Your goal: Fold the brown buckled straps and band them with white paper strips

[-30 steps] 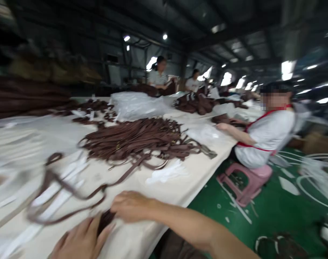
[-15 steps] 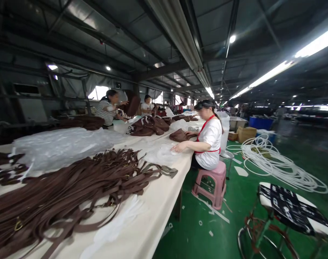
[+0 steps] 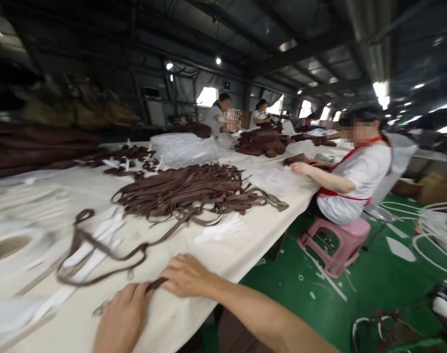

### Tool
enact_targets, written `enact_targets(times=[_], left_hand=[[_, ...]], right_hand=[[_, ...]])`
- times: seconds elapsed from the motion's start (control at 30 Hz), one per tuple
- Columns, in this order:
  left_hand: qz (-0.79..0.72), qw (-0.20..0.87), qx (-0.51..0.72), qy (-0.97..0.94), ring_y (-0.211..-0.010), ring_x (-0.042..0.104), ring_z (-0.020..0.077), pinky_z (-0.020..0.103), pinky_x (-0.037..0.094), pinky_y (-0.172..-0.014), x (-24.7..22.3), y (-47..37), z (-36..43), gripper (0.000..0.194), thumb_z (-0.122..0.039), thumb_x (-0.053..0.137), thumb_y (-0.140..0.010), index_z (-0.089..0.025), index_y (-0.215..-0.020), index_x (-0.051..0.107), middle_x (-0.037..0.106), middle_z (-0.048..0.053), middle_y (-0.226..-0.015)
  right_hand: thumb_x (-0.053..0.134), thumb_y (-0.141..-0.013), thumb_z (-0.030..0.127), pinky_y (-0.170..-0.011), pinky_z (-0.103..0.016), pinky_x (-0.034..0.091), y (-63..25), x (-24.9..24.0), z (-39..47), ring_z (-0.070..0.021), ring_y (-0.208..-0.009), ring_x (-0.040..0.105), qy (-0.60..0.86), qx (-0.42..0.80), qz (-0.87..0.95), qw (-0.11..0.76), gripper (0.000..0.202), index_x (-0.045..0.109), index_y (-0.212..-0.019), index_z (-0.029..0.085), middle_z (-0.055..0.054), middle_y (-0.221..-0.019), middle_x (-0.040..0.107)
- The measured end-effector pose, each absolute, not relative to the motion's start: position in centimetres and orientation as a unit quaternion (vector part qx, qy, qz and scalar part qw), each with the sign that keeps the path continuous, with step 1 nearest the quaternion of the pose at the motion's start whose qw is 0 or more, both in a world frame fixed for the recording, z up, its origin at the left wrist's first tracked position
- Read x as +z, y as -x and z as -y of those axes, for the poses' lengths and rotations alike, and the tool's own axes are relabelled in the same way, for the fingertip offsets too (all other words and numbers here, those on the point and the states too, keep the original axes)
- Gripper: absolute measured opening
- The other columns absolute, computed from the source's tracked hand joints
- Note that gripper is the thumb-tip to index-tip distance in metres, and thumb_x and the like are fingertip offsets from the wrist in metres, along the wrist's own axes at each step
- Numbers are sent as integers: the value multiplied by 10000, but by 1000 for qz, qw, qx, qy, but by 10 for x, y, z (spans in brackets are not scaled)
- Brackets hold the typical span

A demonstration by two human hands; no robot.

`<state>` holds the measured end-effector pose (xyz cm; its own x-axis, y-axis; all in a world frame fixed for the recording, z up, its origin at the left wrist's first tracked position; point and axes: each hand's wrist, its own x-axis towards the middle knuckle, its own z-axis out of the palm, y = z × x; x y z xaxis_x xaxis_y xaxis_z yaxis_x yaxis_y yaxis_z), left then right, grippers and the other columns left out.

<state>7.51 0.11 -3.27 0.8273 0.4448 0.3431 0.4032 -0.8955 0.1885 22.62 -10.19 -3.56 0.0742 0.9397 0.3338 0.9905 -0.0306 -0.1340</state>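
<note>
Low in the head view, my left hand (image 3: 122, 314) is closed over one end of a brown strap (image 3: 156, 285). A metal clasp (image 3: 99, 309) pokes out beside its fingers. My right hand (image 3: 184, 275) pinches the same strap a short way to the right, close to the table's front edge. Another brown strap (image 3: 109, 283) loops over the table beyond my left hand, with white strips (image 3: 94, 252) lying among its curves. Farther back lies a large pile of brown straps (image 3: 179, 191). Some blur softens the finger details.
A white roll (image 3: 35, 245) stands at the left. White gloves or cloth (image 3: 223, 228) lie near the strap pile, and clear plastic bags (image 3: 186, 148) behind it. To the right a co-worker (image 3: 348, 171) sits on a pink stool (image 3: 337, 245), handling plastic on the table.
The view has swung left and down, so the co-worker and pile appear farther right. Both my hands, out of view before, now show with a strap between them.
</note>
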Motion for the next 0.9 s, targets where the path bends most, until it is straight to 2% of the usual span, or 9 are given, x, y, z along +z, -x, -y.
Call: enact_targets(times=[0.1,0.23,0.33,0.43,0.6,0.73,0.9], left_hand=[[-245,12,150,-958,-842,648,322,439,494,-800,-27,-61,5,385,-310,315,-929,-172,-942,674,693,146,-887],[-289,56,155,-943,-860,672,313,399,508,-770,-10,-53,5,379,-343,293,-937,-177,-961,633,706,138,-885],[-334,141,159,-918,-775,689,281,339,495,-667,8,-47,1,343,-430,315,-939,-218,-1013,575,721,72,-846],[-336,243,189,-890,-632,666,218,292,477,-630,22,-50,1,303,-474,327,-937,-253,-997,525,696,-2,-774],[-331,322,250,-851,-523,563,184,274,436,-566,17,-71,15,291,-515,383,-903,-253,-898,510,565,-46,-615],[-359,398,270,-800,-521,508,164,266,421,-552,-9,-83,25,298,-516,418,-896,-243,-809,498,496,-56,-579],[-382,490,303,-723,-475,413,126,232,359,-467,-25,-83,25,326,-526,444,-907,-232,-769,466,427,-74,-563]], right_hand=[[631,-907,374,-951,-364,482,-223,-37,121,-221,-1032,582,687,-49,667,283,283,662,-1114,183,-78,-1067,673],[525,-961,284,-1008,-356,463,-226,-40,166,-206,-1118,556,670,-43,600,435,335,587,-1265,158,-118,-1187,628],[462,-982,254,-967,-340,495,-243,-41,204,-197,-1062,592,693,-45,549,465,282,623,-1202,183,-105,-1102,639],[445,-980,244,-904,-324,525,-274,-39,228,-191,-989,629,730,-53,495,468,250,657,-1103,190,-90,-1017,654],[440,-978,239,-894,-324,520,-321,-32,237,-198,-958,643,784,-78,473,394,253,687,-1014,198,-80,-958,680],[446,-977,200,-880,-313,500,-336,-28,220,-198,-947,628,824,-67,499,259,255,700,-998,199,-73,-959,683],[508,-978,250,-901,-353,467,-335,-19,181,-238,-1035,579,842,-51,532,72,233,669,-1127,172,-114,-1100,659]])
